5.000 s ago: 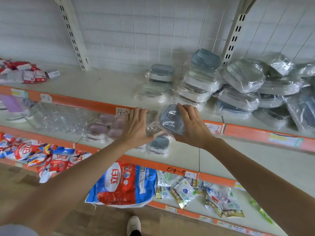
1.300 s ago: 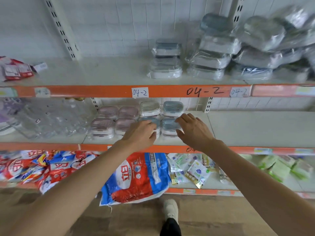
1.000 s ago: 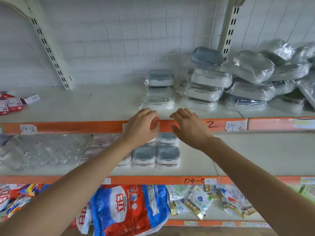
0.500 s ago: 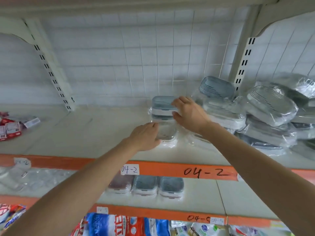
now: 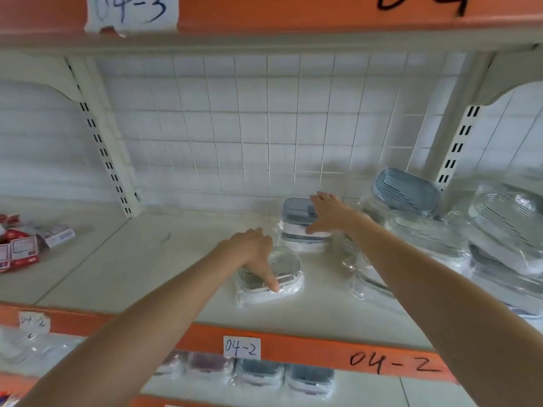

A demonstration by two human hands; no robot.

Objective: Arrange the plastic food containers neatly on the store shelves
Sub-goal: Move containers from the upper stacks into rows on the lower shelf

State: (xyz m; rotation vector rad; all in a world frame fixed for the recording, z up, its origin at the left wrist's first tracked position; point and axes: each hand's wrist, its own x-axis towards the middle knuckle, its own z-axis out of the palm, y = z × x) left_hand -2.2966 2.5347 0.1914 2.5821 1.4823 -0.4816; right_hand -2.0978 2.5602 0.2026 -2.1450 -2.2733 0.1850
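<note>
Head view: our hands have come up from the lower shelf (image 5: 367, 389), where small tubs (image 5: 258, 373) sit in a row, to the middle shelf (image 5: 123, 268). Our left hand (image 5: 252, 251) pinches a wrapped clear tub (image 5: 279, 277) near the front lip; our right hand (image 5: 329, 212) lies spread on the grey-lidded stack (image 5: 296, 230) behind it. We judge sorting has moved to this level. Open shelf lies left; a loose pile (image 5: 440, 230) crowds the right.
</note>
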